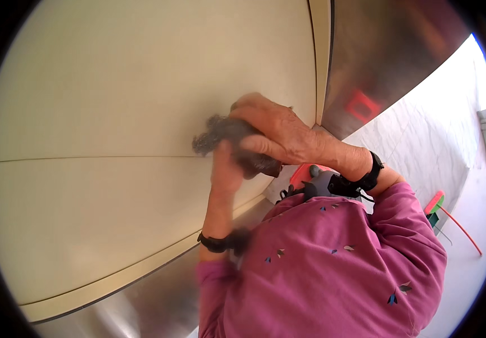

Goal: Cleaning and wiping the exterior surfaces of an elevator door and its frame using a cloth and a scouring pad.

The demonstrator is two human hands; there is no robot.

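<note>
Both hands meet on a dark, crinkled clump (236,131), which looks like a mesh or wire scouring pad; its exact material is hard to tell. My right hand (285,131) wraps around it from above and the right, thumb pressed along its near side. Blurred by motion, my left hand (225,167) grips the clump from the lower left. Frayed curls of it stick out at the left, and a smooth dark part hangs below the right thumb. Behind them spreads a cream panel (99,97) with a thin seam; whether the clump touches it cannot be told.
Cream trim (112,276) edges the panel, with shiny metal (378,59) beyond it, where a red shape shows. Under my right wrist are a red container (304,171) and a grey item. A red-handled broom or dustpan (435,203) is on the marbled floor (429,139).
</note>
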